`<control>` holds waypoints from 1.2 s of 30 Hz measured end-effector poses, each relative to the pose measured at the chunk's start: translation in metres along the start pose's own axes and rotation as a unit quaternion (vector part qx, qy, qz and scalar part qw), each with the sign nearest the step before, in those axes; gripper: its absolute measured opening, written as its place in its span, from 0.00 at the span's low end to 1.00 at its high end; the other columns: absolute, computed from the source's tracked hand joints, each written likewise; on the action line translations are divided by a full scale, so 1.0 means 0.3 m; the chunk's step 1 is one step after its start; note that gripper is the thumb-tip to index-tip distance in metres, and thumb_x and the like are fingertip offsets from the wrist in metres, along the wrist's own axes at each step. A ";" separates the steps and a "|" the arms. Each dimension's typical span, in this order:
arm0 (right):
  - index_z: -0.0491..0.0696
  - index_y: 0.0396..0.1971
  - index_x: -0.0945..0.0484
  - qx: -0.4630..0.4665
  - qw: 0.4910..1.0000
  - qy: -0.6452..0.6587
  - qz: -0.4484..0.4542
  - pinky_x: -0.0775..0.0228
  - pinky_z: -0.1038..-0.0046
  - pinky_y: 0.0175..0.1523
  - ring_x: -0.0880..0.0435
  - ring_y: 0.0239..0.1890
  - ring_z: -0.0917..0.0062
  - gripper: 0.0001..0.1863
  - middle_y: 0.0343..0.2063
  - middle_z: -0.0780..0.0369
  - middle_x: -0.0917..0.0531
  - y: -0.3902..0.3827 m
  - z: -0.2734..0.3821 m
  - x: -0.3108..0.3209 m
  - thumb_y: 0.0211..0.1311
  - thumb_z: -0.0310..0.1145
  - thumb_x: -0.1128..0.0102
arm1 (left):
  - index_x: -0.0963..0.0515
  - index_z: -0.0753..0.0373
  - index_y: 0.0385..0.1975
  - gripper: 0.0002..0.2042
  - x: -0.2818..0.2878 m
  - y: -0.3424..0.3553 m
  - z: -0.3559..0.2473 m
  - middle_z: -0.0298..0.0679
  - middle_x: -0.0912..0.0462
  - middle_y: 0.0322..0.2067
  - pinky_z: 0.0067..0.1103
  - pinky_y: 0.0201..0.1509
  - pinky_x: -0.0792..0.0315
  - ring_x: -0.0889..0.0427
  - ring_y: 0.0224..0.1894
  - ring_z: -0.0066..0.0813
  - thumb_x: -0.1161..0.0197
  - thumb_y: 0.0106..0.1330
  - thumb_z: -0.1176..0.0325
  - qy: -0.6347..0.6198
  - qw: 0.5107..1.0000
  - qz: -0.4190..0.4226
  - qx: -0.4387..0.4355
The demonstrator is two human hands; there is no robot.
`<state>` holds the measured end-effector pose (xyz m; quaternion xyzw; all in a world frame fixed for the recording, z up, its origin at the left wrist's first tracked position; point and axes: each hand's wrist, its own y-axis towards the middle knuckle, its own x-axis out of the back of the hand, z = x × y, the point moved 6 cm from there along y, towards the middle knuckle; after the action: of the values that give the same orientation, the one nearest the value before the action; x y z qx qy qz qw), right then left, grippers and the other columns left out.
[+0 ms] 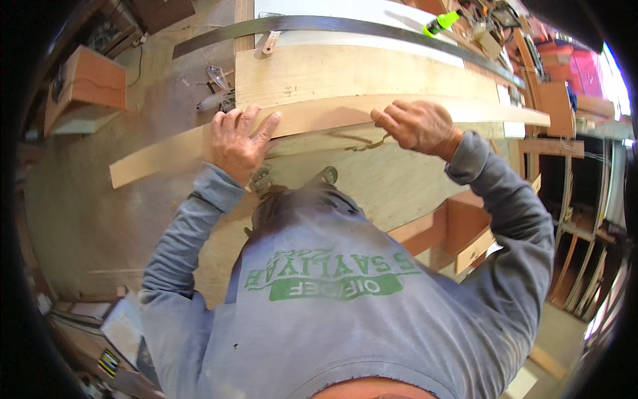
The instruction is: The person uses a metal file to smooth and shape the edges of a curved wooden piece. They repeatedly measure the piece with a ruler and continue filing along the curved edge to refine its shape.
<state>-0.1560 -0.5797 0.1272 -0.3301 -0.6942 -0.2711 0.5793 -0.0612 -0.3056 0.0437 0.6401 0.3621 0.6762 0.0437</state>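
Observation:
A long, narrow, pale wooden board (319,116) runs across in front of me, its left end sticking out past the bench. My left hand (240,145) is closed over this board left of centre, fingers bent over the top and thumb pointing right. My right hand (419,128) is in a fist against the board's near edge, right of centre. Whatever lies inside that fist is hidden. A thin, curled brown strip (365,143) shows just below its fingertips; I cannot tell whether the hand holds it.
Beyond the board lie a wider wooden panel (365,70), a long dark straightedge (345,24), a putty knife (270,42) and a bright green bottle (442,23). A wooden box (90,83) stands at far left. Open shelving (575,219) is at right, with wooden drawers (458,229) nearer.

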 end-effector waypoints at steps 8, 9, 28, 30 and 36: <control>0.47 0.48 0.22 0.007 0.998 0.014 -0.066 0.24 0.72 0.26 0.17 0.28 0.76 0.13 0.25 0.66 0.23 -0.016 -0.004 -0.055 0.64 0.27 0.37 | 0.18 0.51 0.63 0.36 -0.006 -0.010 0.005 0.43 0.18 0.55 0.44 0.60 0.28 0.22 0.54 0.44 0.19 0.48 0.56 0.029 0.999 -0.002 -0.012; 0.46 0.48 0.22 0.001 0.997 0.063 -0.047 0.22 0.70 0.28 0.16 0.29 0.73 0.13 0.26 0.64 0.22 -0.010 -0.005 -0.045 0.64 0.26 0.38 | 0.19 0.52 0.64 0.37 -0.003 -0.007 0.002 0.42 0.19 0.56 0.44 0.61 0.29 0.22 0.54 0.44 0.19 0.48 0.55 0.036 0.999 0.003 -0.016; 0.57 0.82 0.45 0.151 0.931 0.009 0.333 0.23 0.65 0.25 0.19 0.17 0.69 0.45 0.23 0.60 0.26 0.083 -0.049 0.191 0.64 0.21 0.44 | 0.24 0.54 0.70 0.36 -0.109 0.059 -0.093 0.41 0.19 0.58 0.46 0.75 0.37 0.24 0.62 0.42 0.23 0.58 0.58 0.057 0.982 0.102 0.148; 0.64 0.82 0.43 0.122 0.931 0.034 0.342 0.23 0.64 0.25 0.20 0.16 0.69 0.46 0.24 0.60 0.26 0.079 -0.057 0.178 0.64 0.21 0.43 | 0.24 0.53 0.69 0.35 -0.096 0.069 -0.103 0.41 0.20 0.60 0.47 0.76 0.37 0.25 0.64 0.42 0.23 0.58 0.58 0.061 0.981 0.110 0.150; 0.58 0.81 0.41 0.162 0.940 0.024 0.300 0.27 0.65 0.22 0.25 0.15 0.72 0.48 0.22 0.62 0.30 0.015 -0.094 0.080 0.58 0.20 0.42 | 0.22 0.52 0.67 0.37 -0.086 0.080 -0.109 0.39 0.20 0.58 0.45 0.76 0.37 0.24 0.63 0.40 0.21 0.52 0.60 0.078 0.976 0.109 0.170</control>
<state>-0.1376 -0.5948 0.1560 -0.4181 -0.5829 0.0239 0.6963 -0.0763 -0.3508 0.0380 0.6193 0.4024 0.6530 -0.1678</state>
